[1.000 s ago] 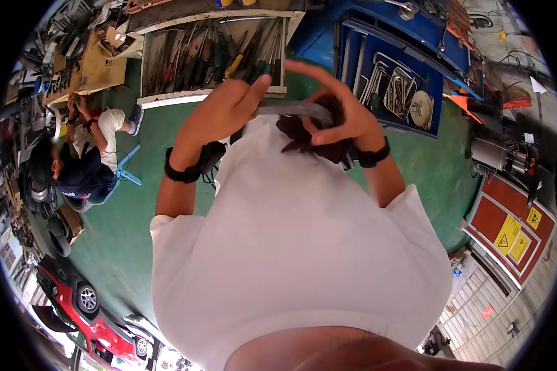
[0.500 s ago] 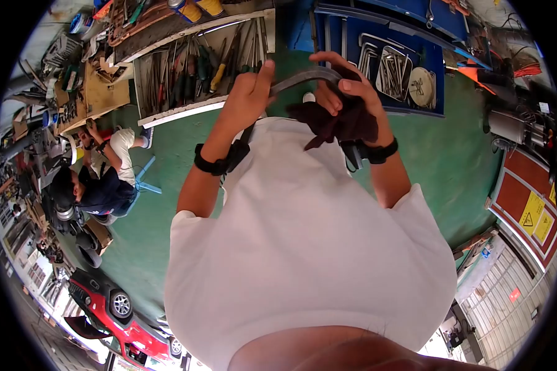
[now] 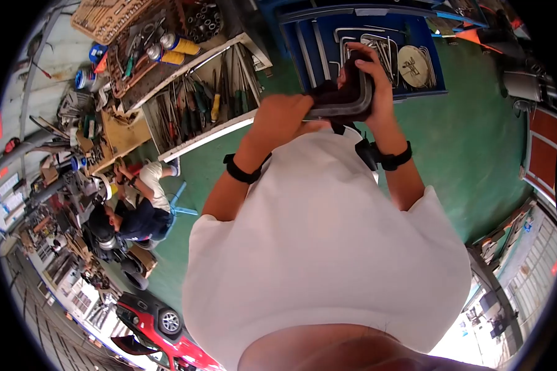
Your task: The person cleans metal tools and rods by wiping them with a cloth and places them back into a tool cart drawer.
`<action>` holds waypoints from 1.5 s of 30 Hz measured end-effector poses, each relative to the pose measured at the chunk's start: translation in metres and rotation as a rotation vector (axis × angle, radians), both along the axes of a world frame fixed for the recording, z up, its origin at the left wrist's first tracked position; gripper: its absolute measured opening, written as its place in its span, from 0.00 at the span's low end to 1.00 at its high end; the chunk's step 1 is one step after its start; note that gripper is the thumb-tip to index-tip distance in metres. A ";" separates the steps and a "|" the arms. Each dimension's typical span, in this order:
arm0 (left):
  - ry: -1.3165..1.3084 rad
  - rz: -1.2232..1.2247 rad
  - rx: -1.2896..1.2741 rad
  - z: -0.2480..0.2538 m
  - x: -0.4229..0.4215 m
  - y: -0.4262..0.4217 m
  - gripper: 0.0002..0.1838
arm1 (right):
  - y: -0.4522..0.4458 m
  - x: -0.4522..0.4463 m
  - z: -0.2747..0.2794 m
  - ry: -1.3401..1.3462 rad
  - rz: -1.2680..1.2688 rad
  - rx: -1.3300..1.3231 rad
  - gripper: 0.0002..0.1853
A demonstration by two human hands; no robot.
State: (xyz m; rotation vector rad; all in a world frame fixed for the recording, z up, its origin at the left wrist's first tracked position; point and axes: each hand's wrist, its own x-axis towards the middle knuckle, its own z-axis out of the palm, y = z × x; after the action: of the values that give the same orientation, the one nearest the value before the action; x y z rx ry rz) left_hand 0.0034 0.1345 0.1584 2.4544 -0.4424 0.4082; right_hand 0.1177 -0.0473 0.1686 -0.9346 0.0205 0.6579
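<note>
Head view: beyond the white shirt point(image 3: 328, 235), an L-shaped metal bar point(image 3: 343, 112) spans left hand point(image 3: 280, 120) to right hand point(image 3: 380, 86), both grips clamped on it, dark cloth point(image 3: 331, 94) inside its bend; one leg lies crosswise, the other points forward, toward the blue drawer point(image 3: 421, 94).

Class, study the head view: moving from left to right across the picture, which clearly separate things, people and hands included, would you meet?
Seated person in a dark shirt → yellow-handled screwdriver → left hand → right hand → round pale dish → red-brown framed panel.
</note>
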 end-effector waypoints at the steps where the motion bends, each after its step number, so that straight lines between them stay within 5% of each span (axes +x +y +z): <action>1: 0.088 -0.070 0.030 0.000 0.004 -0.001 0.22 | -0.006 0.004 0.001 0.007 0.028 0.043 0.20; 8: 0.145 0.016 0.096 -0.004 0.036 -0.011 0.21 | -0.017 0.012 0.005 0.039 0.120 0.073 0.16; 14: 0.121 -0.023 -0.004 -0.005 0.058 -0.033 0.21 | -0.037 0.034 0.010 -0.499 0.224 0.020 0.19; 18: 0.146 0.088 0.016 -0.015 0.065 -0.061 0.22 | -0.057 0.065 0.010 -0.350 0.218 -0.268 0.21; 20: 0.161 0.194 0.075 -0.018 0.069 -0.069 0.23 | -0.069 0.079 -0.006 -0.559 0.155 -0.649 0.21; 21: 0.106 0.225 0.143 -0.021 0.070 -0.072 0.24 | -0.077 0.086 -0.016 -0.893 0.052 -0.872 0.21; 24: 0.075 0.324 0.206 -0.034 0.066 -0.081 0.25 | -0.094 0.116 -0.025 -0.769 -0.220 -1.031 0.20; 25: 0.083 0.352 0.204 -0.038 0.063 -0.084 0.25 | -0.095 0.126 -0.028 -0.777 -0.184 -1.019 0.20; 27: 0.131 0.402 0.206 -0.040 0.057 -0.090 0.25 | -0.094 0.139 -0.028 -0.385 -0.254 -0.357 0.19; 28: 0.159 0.419 0.210 -0.040 0.055 -0.092 0.25 | -0.087 0.138 -0.027 -0.382 -0.230 -0.354 0.19; 30: 0.171 0.432 0.235 -0.040 0.055 -0.097 0.25 | -0.063 0.132 -0.024 -0.823 0.020 -0.546 0.17; 34: 0.203 0.464 0.247 -0.044 0.053 -0.101 0.23 | -0.032 0.102 -0.016 -0.929 0.431 -0.401 0.13; 42: 0.311 0.544 0.225 -0.059 0.028 -0.102 0.21 | -0.024 0.091 -0.063 -1.425 0.505 -0.306 0.19; 45: 0.406 0.563 0.237 -0.063 0.016 -0.100 0.21 | -0.030 0.100 -0.076 -1.228 0.798 -0.559 0.23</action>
State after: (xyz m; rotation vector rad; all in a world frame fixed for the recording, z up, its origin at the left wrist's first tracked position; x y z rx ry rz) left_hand 0.0198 0.0347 0.0956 2.7789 0.4028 0.0676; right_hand 0.2176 -0.0772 0.0923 -1.7905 -1.3776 0.7041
